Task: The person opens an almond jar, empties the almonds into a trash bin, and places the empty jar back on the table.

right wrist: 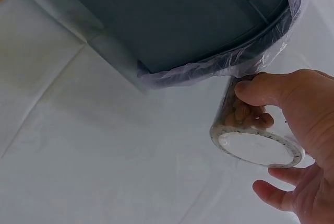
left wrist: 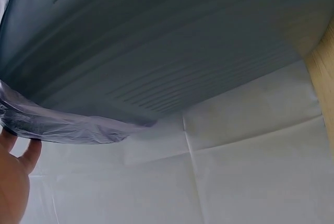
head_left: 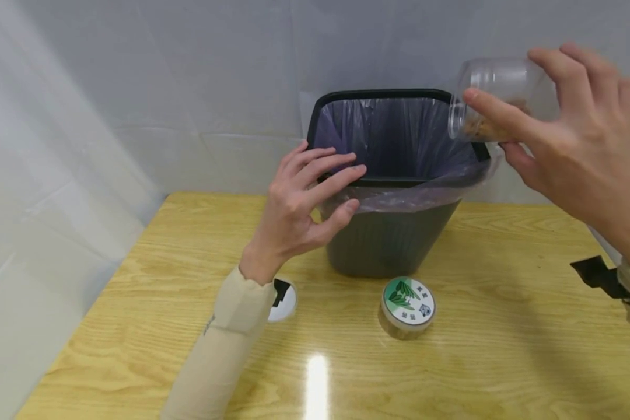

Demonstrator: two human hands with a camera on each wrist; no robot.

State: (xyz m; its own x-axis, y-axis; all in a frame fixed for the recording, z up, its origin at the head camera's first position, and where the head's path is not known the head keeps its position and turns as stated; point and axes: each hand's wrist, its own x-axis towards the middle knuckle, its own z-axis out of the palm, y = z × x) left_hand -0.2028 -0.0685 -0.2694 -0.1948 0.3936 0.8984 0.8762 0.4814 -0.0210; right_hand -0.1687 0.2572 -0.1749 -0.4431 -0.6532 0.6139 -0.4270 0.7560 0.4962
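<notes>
Jar (head_left: 504,81) — gripped by the right hand (head_left: 590,125), already tipped at the bin (head_left: 394,245); brown pieces (right wrist: 242,112) inside seemingly yet to pour — left hand (head_left: 304,195) loosely spread at the rim (head_left: 394,183).

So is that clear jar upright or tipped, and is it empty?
Tipped, not empty: the clear plastic jar is held sideways, and brown nut-like pieces show through its wall.

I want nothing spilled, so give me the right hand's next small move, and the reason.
The right hand should probably ease the clear jar a little further inward over the bin. The jar is held on its side with brown pieces inside, and in the head view its mouth appears only at the bin's right edge.
</notes>
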